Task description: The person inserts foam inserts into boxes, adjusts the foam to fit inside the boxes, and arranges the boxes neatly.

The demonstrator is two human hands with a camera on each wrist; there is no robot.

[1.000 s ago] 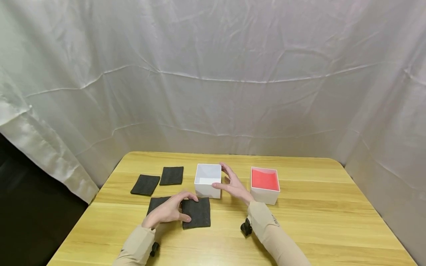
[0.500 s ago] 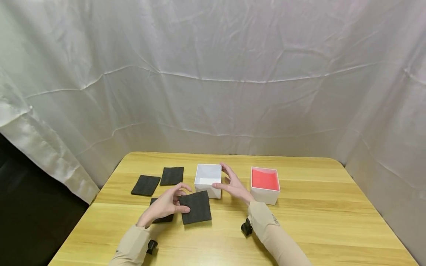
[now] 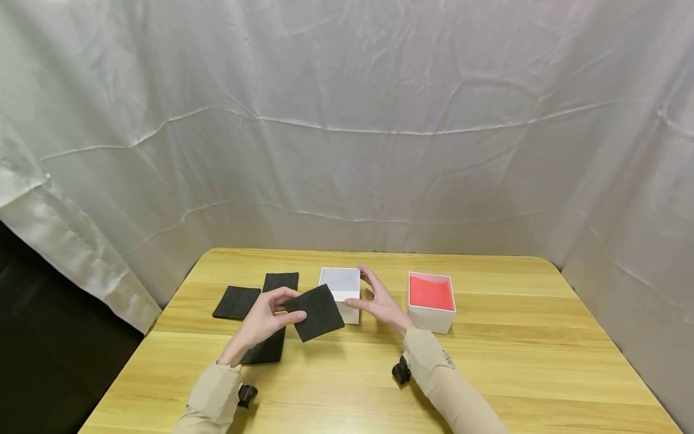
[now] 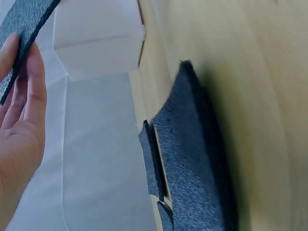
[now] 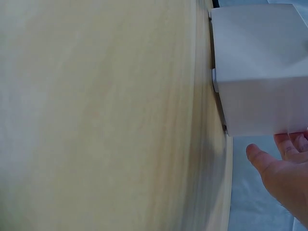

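Between thumb and fingers my left hand (image 3: 259,323) pinches a black felt-like square (image 3: 318,313), tilted and lifted off the table. One corner of the square overlaps the near left part of a white open-topped box (image 3: 350,310). The left wrist view shows the thumb on one face of the held square (image 4: 25,21) and fingers behind it. My right hand (image 3: 381,303) is at the box's right side, fingers spread, some touching its wall. In the right wrist view its thumb (image 5: 260,156) stands apart from the box. Part of the box's inside is hidden.
Several more black squares lie on the wooden table (image 3: 515,337): one at left (image 3: 237,302), one behind (image 3: 282,281), and one below the left hand (image 3: 267,349). A second white box (image 3: 431,319) with a red sheet (image 3: 432,293) stands right. Pale curtains (image 3: 347,169) surround the table.
My left hand has lifted the black square from the table and moved it up and away toward the white box, turning it. My right hand has stayed by the box.
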